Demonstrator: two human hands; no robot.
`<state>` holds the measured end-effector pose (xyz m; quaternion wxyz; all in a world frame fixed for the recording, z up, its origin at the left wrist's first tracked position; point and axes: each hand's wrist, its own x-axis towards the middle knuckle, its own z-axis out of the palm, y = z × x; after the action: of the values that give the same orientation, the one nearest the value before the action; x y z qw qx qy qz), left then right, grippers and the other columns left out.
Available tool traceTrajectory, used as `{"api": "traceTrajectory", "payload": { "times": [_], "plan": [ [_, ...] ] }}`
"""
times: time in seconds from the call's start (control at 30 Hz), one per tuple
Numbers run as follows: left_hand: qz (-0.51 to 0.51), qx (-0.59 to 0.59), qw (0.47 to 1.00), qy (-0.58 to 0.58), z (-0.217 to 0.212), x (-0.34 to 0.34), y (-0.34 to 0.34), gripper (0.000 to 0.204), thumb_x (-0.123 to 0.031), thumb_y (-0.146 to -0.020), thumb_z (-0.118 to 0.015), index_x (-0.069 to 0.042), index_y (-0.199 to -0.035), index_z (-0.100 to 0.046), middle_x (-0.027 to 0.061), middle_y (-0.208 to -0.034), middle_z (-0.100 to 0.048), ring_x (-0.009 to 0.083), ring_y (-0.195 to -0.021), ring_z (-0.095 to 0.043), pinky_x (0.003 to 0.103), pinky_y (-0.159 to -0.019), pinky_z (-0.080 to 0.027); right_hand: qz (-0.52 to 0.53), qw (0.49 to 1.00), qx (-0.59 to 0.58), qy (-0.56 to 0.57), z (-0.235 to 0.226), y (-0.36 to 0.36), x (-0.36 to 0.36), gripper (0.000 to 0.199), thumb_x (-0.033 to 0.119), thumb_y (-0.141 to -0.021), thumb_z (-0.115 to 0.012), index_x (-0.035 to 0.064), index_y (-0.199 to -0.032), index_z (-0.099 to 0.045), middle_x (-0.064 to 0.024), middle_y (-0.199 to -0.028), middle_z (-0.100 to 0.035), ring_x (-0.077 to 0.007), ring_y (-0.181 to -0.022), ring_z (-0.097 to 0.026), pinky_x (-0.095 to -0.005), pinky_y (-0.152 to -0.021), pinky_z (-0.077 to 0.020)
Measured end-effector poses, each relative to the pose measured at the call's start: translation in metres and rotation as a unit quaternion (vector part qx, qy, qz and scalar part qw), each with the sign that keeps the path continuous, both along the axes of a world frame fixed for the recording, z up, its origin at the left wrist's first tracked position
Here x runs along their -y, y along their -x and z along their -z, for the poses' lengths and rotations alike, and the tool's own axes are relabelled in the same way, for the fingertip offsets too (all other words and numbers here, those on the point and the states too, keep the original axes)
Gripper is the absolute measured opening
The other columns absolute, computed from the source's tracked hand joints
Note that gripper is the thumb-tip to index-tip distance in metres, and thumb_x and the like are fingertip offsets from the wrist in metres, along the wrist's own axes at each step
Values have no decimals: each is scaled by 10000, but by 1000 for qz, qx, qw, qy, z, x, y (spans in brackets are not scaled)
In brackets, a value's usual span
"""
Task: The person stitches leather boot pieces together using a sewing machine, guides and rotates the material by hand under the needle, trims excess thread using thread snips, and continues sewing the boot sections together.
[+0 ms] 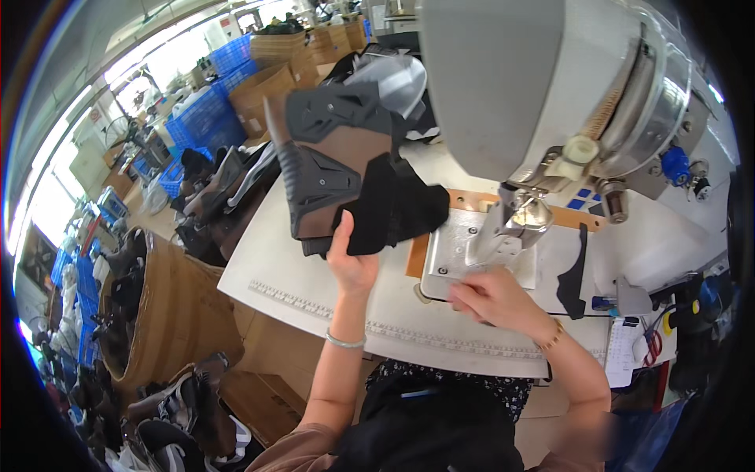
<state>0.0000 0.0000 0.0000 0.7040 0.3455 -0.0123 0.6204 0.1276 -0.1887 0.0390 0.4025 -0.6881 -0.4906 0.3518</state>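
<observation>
My left hand (pixel 351 263) grips a brown and black boot upper (pixel 334 169) by its lower edge, thumb on top, and holds it up over the left part of the white sewing table (pixel 314 275). Moulded dark grey panels cover the upper, and a black fabric flap spreads toward the sewing machine (pixel 491 86). In front of the machine's metal bed plate (pixel 448 256), my right hand (pixel 499 299) is closed with its fingers curled. Whatever those fingers may hold is hidden. The presser foot area (pixel 531 212) lies just beyond this hand.
A narrow black cut piece (pixel 573 279) lies right of the bed. Red-handled scissors (pixel 653 346) and a white paper pad (pixel 623 354) are farther right. More uppers (pixel 228 189) pile up beyond the table's left edge. A cardboard carton (pixel 177 307) and blue crates (pixel 206 118) stand left.
</observation>
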Motion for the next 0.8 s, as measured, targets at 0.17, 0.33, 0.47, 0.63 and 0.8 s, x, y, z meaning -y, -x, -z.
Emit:
{"api": "traceTrajectory", "payload": {
  "times": [0.17,0.33,0.47,0.63,0.8],
  "plan": [
    [184,54,982,1,-33,4,-50,304,-135,-908,-471,26,-1164,-512,104,-1186,-554,220,-1100,-530,338,-958,-408,385,890,125,-209,35,-105,64,215,166,-872,-522,4,-739,-570,19,-470,-463,-36,-390,-367,-222,-379,-286],
    [291,96,950,60,-42,35,-95,248,-102,-873,-500,-18,-1098,-561,70,-1101,-607,196,-1042,-562,341,-918,-433,343,825,264,-363,16,-153,5,153,116,-813,-588,2,-851,-494,-89,-705,-548,-159,-607,-490,-282,-546,-394],
    [258,-26,954,151,-27,58,-113,207,-95,-852,-548,-40,-1050,-567,39,-1052,-612,173,-994,-578,314,-881,-455,253,856,277,-356,54,-176,-50,157,54,-730,-585,-23,-846,-513,-127,-759,-589,-286,-712,-560,-352,-624,-441],
    [253,-73,952,154,-31,58,-95,216,-123,-845,-551,-37,-1042,-569,77,-1000,-635,225,-923,-616,370,-820,-489,211,707,561,-375,55,-171,-56,109,33,-628,-629,-6,-702,-558,-117,-712,-567,-292,-736,-558,-333,-665,-456],
    [282,-143,939,135,-39,56,-71,233,-109,-847,-546,-13,-1059,-553,91,-1033,-619,206,-952,-607,326,-829,-499,216,705,541,-405,28,-147,-24,192,-44,-616,-566,-32,-807,-576,-193,-931,-553,-301,-766,-569,-366,-647,-469]
  ]
}}
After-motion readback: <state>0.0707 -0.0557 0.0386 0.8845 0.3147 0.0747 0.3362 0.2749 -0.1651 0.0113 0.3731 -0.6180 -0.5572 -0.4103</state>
